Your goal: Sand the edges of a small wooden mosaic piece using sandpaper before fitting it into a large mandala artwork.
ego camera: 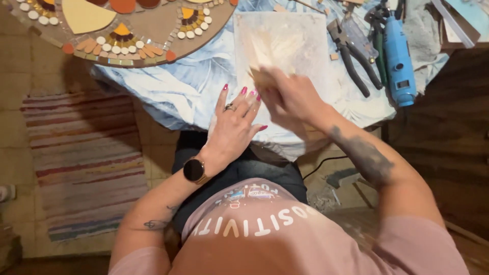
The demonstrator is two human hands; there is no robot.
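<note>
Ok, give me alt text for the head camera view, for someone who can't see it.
Seen from above, a person's left hand presses flat on a pale square slab at a table's edge while the blurred right hand rubs a small tan piece on it. A round mosaic, black pliers and a blue rotary tool lie nearby.

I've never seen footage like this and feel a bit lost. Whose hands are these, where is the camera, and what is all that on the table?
There is no machine here: one camera sits on a person's head and looks down past their pink shirt at their own two bare hands. The left hand, with a ring and a dark watch, lies flat on a pale rectangular sheet. The right hand is blurred and seems to pinch a small tan piece against that sheet. The table has a blue leaf-patterned cloth. On it lie a round mosaic panel, black pliers and a blue power tool. A striped rug covers the floor.
</note>
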